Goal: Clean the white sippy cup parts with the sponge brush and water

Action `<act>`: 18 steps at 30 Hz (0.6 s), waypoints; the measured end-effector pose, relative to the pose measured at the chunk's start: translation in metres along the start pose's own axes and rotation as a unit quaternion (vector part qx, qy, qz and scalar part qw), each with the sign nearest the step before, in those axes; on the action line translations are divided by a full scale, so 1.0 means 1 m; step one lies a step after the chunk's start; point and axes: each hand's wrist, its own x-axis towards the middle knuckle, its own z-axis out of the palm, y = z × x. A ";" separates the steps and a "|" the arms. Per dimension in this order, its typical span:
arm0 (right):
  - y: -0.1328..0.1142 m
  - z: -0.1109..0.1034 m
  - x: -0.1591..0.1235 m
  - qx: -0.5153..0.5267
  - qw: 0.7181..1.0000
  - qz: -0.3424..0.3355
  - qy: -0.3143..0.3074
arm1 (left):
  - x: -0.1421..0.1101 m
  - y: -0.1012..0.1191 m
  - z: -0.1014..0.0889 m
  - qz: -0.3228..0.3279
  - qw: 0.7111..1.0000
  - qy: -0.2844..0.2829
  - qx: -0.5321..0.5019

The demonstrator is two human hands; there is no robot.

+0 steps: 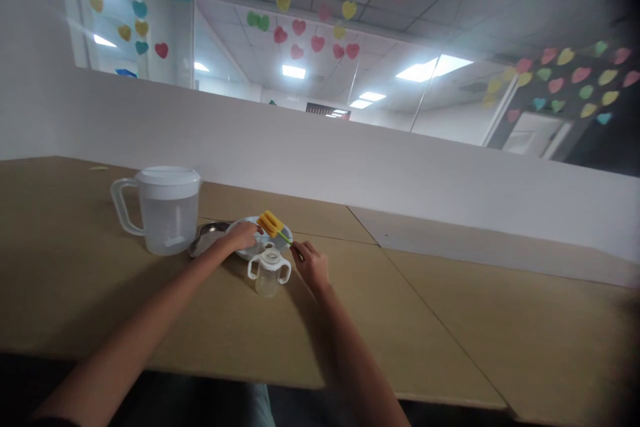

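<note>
A yellow sponge bottle brush (pixel 271 223) with a thin green handle is tilted over a whitish bowl (pixel 246 255). My right hand (pixel 313 265) is closed around the end of the green handle, right of the bowl. Above the bowl's left part is my left hand (pixel 243 235), its fingers loosely bent and reaching close to the sponge; whether they touch it I cannot tell. A clear baby bottle (pixel 269 273) with two white side handles and no lid stands upright on the table in front of the bowl, between my forearms. Part of the bowl is hidden by my left hand.
A large translucent pitcher (pixel 170 213) with a white lid stands on the left. Beside it lies a shiny metal dish (pixel 211 239), partly behind my left arm. The wooden table (pixel 425 320) has seams and meets a white wall (pixel 280 147) under windows with heart stickers.
</note>
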 end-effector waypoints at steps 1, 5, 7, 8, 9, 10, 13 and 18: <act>0.000 0.000 0.000 0.000 1.000 0.002 0.001 | 0.002 0.000 0.000 0.003 1.000 0.000 0.003; 0.002 0.001 -0.001 0.000 1.000 0.014 0.014 | -0.001 0.006 -0.008 0.010 0.999 0.034 0.012; 0.003 0.005 -0.001 0.003 0.999 0.031 0.030 | -0.009 0.010 -0.016 0.010 0.998 0.064 0.021; 0.003 0.006 -0.001 0.005 0.998 0.045 0.040 | -0.015 0.011 -0.019 0.007 0.996 0.087 0.025; 0.004 0.008 -0.002 0.009 0.997 0.058 0.050 | -0.022 0.013 -0.022 0.003 0.992 0.124 0.021; 0.004 0.009 -0.002 0.013 0.996 0.070 0.056 | -0.029 0.013 -0.024 -0.004 0.985 0.174 0.006; 0.004 0.011 -0.004 0.022 0.994 0.085 0.058 | -0.053 0.009 -0.018 -0.045 0.932 0.337 -0.126; -0.003 0.007 -0.008 0.012 0.997 0.066 0.044 | -0.072 -0.011 0.007 -0.147 0.807 0.320 -0.475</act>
